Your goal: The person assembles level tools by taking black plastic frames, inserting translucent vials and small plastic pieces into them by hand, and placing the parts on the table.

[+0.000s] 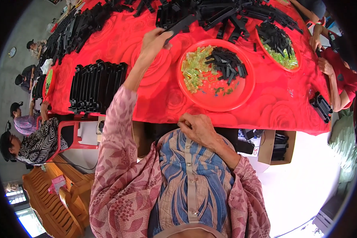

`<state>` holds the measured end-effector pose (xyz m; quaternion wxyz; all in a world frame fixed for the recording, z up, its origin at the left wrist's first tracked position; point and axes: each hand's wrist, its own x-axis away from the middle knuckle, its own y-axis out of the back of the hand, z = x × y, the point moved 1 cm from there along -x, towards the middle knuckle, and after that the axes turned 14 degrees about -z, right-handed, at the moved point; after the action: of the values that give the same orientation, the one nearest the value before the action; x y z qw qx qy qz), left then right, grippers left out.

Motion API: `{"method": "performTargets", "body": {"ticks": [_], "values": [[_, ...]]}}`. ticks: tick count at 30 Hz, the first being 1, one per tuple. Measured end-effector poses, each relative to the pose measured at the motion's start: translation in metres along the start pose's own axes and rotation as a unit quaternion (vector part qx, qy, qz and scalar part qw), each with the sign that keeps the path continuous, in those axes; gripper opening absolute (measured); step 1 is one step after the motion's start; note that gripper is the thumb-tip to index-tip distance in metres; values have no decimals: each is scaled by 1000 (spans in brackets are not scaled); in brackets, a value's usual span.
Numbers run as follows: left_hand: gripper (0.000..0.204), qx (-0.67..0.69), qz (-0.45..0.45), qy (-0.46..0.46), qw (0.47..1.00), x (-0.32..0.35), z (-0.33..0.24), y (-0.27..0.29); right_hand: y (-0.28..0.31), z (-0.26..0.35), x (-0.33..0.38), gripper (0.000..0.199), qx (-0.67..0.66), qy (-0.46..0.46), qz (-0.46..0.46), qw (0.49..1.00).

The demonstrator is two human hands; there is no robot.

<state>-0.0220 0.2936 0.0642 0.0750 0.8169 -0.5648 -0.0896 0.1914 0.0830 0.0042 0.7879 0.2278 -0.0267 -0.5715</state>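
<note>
My left hand reaches out over the table, its fingers closed round the near end of a long black plastic part. That part slants up toward a heap of similar black parts at the far side. My right hand is at the table's near edge, in front of my body, with its fingers curled. Whether anything small is inside them is hidden. Between and beyond my hands sits a round red basin. It holds yellow-green clear pieces and short black pieces.
A row of black parts stands at the left on the red flowered tablecloth. A second red basin is at the right, near another person's hands. An open cardboard box with black parts sits below the table's edge.
</note>
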Motion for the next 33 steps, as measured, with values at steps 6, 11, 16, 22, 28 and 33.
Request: {"method": "performTargets", "body": {"ticks": [6,11,16,22,28,33], "values": [[28,57,-56,-14,997,136,6,70,6,2,2,22,-137,-119,-38,983],[35,109,18,-24,994,201,30,92,44,35,-11,85,-284,-175,-141,932],[36,103,0,-59,993,215,28,92,47,36,-9,90,-249,-130,-147,948],[47,123,15,-67,990,221,25,91,59,32,-6,58,-242,-96,-176,949],[51,351,24,63,934,224,46,76,59,31,3,42,-268,-85,-186,942],[46,502,83,195,838,236,61,50,46,31,15,41,-128,54,-208,968]]}}
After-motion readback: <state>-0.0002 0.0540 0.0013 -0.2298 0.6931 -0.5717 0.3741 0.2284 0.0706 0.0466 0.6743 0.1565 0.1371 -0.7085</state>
